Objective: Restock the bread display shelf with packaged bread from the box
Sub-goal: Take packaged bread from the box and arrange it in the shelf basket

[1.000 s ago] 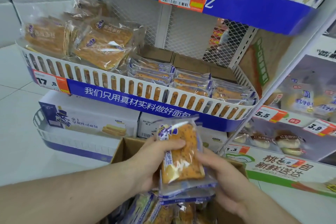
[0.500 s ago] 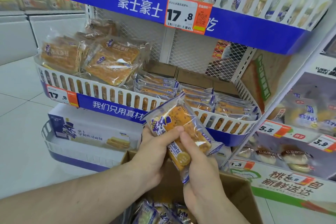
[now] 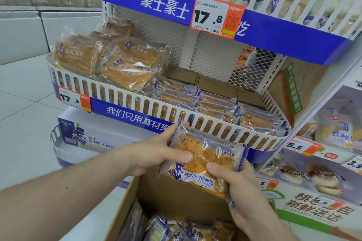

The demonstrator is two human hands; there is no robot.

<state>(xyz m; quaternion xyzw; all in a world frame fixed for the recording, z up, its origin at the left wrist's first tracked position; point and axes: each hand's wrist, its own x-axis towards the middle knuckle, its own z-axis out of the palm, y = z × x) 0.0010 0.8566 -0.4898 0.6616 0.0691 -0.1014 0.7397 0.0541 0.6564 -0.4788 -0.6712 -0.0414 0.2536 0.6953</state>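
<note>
A clear-and-purple packet of golden bread [image 3: 203, 160] is held between both hands just above the open cardboard box [image 3: 135, 188]. My left hand [image 3: 156, 152] grips its left edge, thumb on top. My right hand [image 3: 241, 191] grips its lower right corner from below. The packet hangs in front of the slotted white rail of the middle shelf [image 3: 195, 121], where rows of the same packets [image 3: 219, 107] lie. More packets [image 3: 176, 227] fill the bottom of the box.
Larger flat cake packets [image 3: 109, 62] are stacked on the shelf's left end. An upper shelf with a 17.8 price tag [image 3: 215, 17] overhangs. A blue-and-white carton [image 3: 94, 137] sits on the bottom tier. Round buns [image 3: 311, 178] fill the display at right. White tiled floor lies left.
Both hands have lifted the packet out of the box and turned it from upright to nearly flat, closer to the middle shelf's rail. The view has tilted up.
</note>
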